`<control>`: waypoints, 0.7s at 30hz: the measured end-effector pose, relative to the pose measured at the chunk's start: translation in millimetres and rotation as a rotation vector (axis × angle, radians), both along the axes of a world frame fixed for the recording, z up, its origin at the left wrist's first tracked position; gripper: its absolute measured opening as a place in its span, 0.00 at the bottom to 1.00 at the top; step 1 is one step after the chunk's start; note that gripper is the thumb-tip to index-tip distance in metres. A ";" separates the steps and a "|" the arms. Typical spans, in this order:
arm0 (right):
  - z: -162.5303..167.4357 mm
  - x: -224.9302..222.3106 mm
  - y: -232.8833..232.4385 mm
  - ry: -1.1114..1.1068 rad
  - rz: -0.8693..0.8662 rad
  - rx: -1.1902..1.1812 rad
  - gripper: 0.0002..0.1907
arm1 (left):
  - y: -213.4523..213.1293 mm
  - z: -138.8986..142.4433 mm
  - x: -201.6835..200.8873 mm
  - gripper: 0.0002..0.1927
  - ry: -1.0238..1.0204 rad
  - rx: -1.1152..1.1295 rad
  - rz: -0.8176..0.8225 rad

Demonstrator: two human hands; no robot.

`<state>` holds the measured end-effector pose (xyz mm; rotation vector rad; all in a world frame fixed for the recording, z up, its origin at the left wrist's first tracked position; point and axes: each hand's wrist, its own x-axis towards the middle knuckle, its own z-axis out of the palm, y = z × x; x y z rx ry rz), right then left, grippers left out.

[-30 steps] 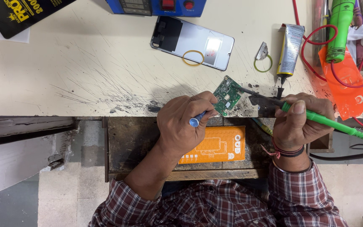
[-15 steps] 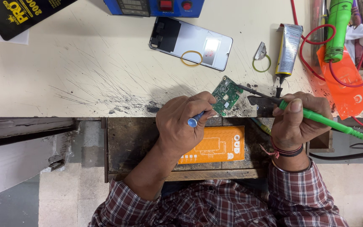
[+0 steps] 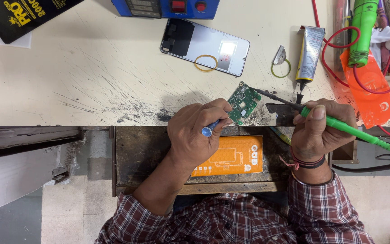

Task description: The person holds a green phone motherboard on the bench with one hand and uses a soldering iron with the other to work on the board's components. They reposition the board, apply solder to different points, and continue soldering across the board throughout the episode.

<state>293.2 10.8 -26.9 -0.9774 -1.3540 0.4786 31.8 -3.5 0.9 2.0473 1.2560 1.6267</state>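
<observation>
A small green circuit board (image 3: pixel 243 101) lies at the front edge of the cream workbench (image 3: pixel 91 77). My left hand (image 3: pixel 197 131) grips a blue-ended tool (image 3: pixel 209 130) whose front end meets the board's near edge. My right hand (image 3: pixel 323 126) holds a green-handled soldering iron (image 3: pixel 348 129); its dark tip reaches the board's right side.
An open drawer below the bench holds an orange box (image 3: pixel 231 156). Farther back lie a phone back cover (image 3: pixel 204 45) with a rubber band, a glue tube (image 3: pixel 309 54), a blue power unit (image 3: pixel 172 7), a black packet (image 3: pixel 23 16), red wires and an orange card (image 3: pixel 369 90).
Both hands stay almost still at the board; the iron tip and the board have shifted only slightly.
</observation>
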 end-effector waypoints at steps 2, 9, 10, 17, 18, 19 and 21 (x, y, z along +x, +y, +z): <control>-0.9 0.7 0.8 0.005 0.006 0.005 0.18 | -0.1 -0.7 0.6 0.08 -0.002 -0.001 -0.001; 1.5 1.0 0.5 -0.027 0.016 0.007 0.18 | 0.0 -2.1 1.2 0.08 0.002 -0.006 0.001; 1.9 0.5 0.5 -0.026 0.015 0.006 0.18 | -0.3 -1.8 1.2 0.08 0.000 -0.005 0.002; 0.8 0.0 0.3 -0.007 0.008 0.000 0.17 | -0.1 -0.5 0.9 0.08 -0.002 -0.006 0.001; 0.2 0.4 0.1 -0.003 0.008 0.000 0.17 | -0.2 -0.4 0.8 0.08 -0.001 -0.006 0.001; -0.6 0.7 0.3 0.004 0.009 0.003 0.17 | -0.4 -0.3 0.7 0.08 -0.001 -0.006 0.001; -1.9 1.7 0.6 0.010 0.015 0.008 0.17 | -0.6 -0.2 0.5 0.08 -0.001 -0.008 -0.002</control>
